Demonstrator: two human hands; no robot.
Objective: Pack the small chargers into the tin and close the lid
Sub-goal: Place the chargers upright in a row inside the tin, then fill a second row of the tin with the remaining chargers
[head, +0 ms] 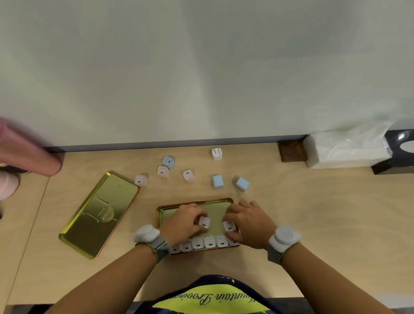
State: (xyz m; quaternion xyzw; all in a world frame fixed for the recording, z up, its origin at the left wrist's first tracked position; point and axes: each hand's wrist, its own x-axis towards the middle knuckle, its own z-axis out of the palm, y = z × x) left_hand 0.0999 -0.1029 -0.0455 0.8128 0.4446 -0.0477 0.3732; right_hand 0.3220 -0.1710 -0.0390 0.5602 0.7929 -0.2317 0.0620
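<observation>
The gold tin (pixel 214 205) lies open on the wooden table in front of me. A row of several white chargers (pixel 198 242) fills its near edge. My left hand (pixel 185 224) holds a white charger (pixel 204 222) over the tin's middle. My right hand (pixel 248 222) grips another white charger (pixel 228 226) just above the row's right end. Loose chargers lie beyond the tin: three pinkish ones (pixel 188 175), three blue ones (pixel 218 181) and a white one (pixel 216 153) near the wall. The gold lid (pixel 100 213) rests upside down to the left.
A pink roll (pixel 19 147) and a pale pink cylinder (pixel 0 185) sit at the far left. A white tissue pack (pixel 345 149), a dark block (pixel 292 150) and a black holder (pixel 407 150) line the back right against the wall.
</observation>
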